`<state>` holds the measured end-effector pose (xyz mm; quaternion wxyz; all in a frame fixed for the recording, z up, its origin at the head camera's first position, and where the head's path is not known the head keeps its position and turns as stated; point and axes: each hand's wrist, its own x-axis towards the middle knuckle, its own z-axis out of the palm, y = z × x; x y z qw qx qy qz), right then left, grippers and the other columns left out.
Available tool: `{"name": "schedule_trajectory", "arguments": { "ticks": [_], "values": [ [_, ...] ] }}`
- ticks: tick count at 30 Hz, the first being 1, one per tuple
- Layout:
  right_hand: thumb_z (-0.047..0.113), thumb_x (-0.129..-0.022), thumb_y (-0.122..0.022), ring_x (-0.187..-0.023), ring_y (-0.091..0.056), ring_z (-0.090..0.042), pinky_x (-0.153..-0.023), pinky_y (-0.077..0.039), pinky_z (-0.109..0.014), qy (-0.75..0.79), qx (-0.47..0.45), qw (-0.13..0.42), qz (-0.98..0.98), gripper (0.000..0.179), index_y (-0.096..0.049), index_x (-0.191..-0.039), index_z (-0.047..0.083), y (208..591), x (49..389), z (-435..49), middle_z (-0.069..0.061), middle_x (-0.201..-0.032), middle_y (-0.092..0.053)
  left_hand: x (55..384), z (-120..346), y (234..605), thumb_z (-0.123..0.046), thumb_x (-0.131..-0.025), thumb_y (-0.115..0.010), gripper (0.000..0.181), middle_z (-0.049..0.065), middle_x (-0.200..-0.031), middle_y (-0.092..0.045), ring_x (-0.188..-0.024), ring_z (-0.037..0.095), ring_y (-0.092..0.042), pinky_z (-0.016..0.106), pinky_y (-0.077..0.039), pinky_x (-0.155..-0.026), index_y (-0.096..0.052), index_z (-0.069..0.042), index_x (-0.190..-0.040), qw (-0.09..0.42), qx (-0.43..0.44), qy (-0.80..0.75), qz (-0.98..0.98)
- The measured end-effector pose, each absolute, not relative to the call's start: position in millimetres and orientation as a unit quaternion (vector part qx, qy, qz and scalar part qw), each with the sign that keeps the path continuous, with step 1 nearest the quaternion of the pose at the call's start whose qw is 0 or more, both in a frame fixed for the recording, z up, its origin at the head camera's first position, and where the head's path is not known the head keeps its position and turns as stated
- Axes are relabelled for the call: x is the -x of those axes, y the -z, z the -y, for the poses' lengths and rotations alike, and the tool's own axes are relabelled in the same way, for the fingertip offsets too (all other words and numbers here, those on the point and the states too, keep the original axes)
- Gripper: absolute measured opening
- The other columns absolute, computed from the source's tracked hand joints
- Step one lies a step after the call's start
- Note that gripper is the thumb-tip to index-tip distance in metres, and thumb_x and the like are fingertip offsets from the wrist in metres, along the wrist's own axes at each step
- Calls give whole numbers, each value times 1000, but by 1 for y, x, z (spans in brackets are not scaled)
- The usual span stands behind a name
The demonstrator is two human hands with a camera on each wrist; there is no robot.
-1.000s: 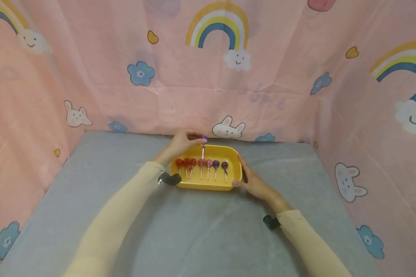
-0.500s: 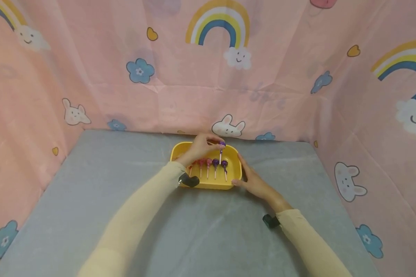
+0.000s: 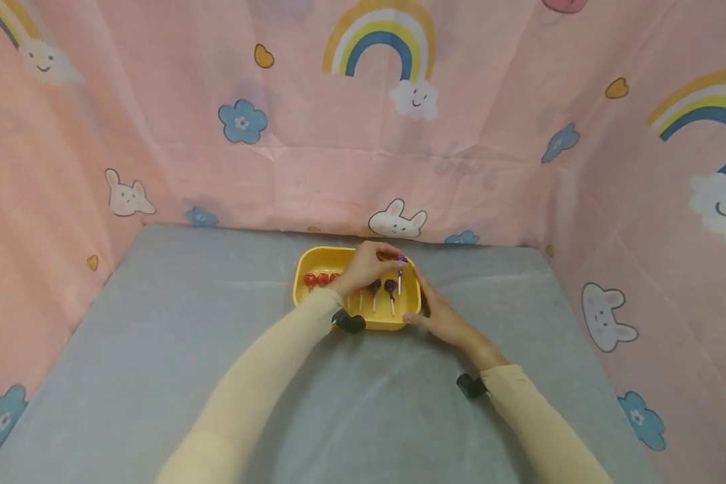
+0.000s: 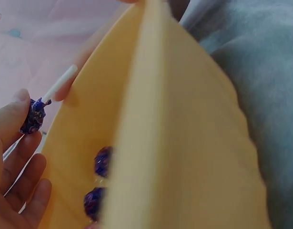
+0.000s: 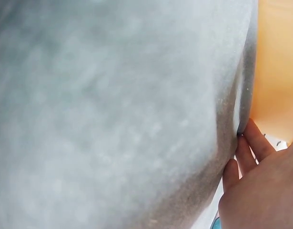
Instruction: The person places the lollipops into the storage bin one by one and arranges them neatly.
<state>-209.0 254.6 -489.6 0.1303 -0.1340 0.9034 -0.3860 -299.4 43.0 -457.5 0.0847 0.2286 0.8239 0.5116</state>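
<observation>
My left hand [image 3: 366, 265] pinches a purple-wrapped lollipop [image 3: 400, 274] by its head, stick pointing down, above the right end of a yellow tray [image 3: 320, 253]. In the left wrist view, the lollipop [image 4: 34, 117] sits between thumb and finger, its white stick slanting up. Inside the tray lies a row of lollipops: red ones [image 3: 310, 280] at the left, purple ones [image 3: 390, 286] at the right; my left hand partly hides the middle ones. My right hand [image 3: 444, 321] holds the tray's right end, thumb at the front corner and fingers along the side wall.
The tray stands on a grey cloth-covered table [image 3: 363, 403], close to its back edge. Behind and at both sides hangs a pink printed curtain [image 3: 490, 121]. A dark wrist camera [image 3: 348, 321] near my left cuff hangs over the tray's front rim.
My left hand has carried the purple lollipop rightward and slightly nearer, from the tray's back middle to its right end. The right hand has stayed at the tray's right end.
</observation>
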Motion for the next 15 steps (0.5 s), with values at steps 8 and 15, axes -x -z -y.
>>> {"name": "schedule_trajectory", "arguments": {
  "ticks": [8,15],
  "values": [
    [45,-91,-69,-153,-13,-44,-121,-16,-65,393,160,111,-899,104,6,-160,27,492,210,-255,-17,-168,-6,296,-53,465,-32,-91,-73,29,2,-111,-76,-97,14,-66,26,-56,-89,-75,-15,-114,74,-232,-502,-830],
    [43,-91,-69,-153,-12,-43,-121,-15,-66,401,145,121,-896,103,8,-159,33,494,209,-255,-15,-168,-6,294,-55,471,-34,-89,-74,29,0,-108,-76,-95,13,-67,24,-57,-87,-75,-16,-112,78,-230,-497,-833]
  ]
}}
